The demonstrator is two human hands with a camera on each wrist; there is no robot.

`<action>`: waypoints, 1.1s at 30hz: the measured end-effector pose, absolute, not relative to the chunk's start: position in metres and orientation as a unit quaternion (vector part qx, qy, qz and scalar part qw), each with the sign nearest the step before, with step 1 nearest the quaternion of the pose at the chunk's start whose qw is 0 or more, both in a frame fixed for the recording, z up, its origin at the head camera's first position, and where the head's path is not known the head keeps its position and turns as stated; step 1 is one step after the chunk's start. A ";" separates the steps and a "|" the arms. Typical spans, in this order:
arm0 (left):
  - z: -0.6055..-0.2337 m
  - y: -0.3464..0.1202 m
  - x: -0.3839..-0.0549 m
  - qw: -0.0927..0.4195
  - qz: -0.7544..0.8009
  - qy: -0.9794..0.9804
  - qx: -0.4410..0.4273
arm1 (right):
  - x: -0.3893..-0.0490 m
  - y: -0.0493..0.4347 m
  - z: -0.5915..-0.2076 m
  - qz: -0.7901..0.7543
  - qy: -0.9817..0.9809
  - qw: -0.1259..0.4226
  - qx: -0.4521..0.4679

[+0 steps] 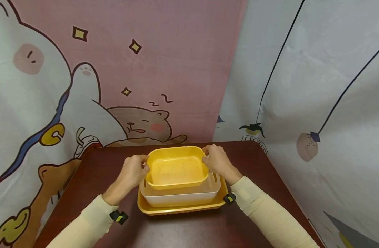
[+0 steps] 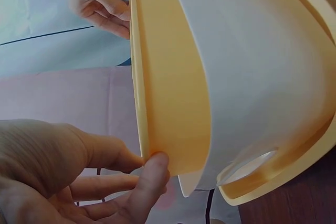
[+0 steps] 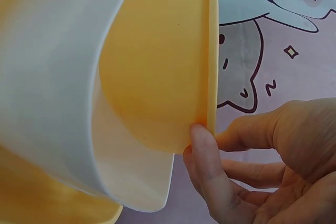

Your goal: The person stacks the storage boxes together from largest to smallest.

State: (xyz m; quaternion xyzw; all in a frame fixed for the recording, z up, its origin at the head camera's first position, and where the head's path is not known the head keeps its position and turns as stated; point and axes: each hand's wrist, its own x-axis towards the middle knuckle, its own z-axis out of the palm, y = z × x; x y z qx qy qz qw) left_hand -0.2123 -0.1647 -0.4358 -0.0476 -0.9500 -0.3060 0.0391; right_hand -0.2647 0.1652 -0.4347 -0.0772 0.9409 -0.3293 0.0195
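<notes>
Both hands pinch the rim of a small yellow rectangular basin (image 1: 177, 168), one at each short end. The left hand (image 1: 131, 174) has thumb and fingers on the left rim, and the right hand (image 1: 218, 160) grips the right rim. Below the yellow basin is a white basin (image 1: 180, 199) with oval handle holes, and the yellow one sits partly inside its walls. The white basin in turn stands in a larger yellow tray (image 1: 146, 208). In the left wrist view, the left fingers (image 2: 155, 169) press the rim; in the right wrist view, the right fingers (image 3: 205, 145) do likewise.
The nested containers stand on a dark reddish-brown table (image 1: 115, 227). Behind it hangs a cartoon-printed cloth (image 1: 177, 69), with a pale cloth wall (image 1: 316, 86) to the right. Dark bands with a small device (image 1: 119, 217) circle the wrists.
</notes>
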 end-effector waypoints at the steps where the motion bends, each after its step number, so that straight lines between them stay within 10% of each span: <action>1: -0.436 -0.165 -0.213 0.038 -0.305 -0.950 -0.048 | -0.265 0.165 -0.435 -0.330 0.941 0.020 -0.078; 33: -0.438 -0.162 -0.219 0.005 -0.287 -0.956 -0.067 | -0.266 0.163 -0.440 -0.314 0.943 0.070 -0.080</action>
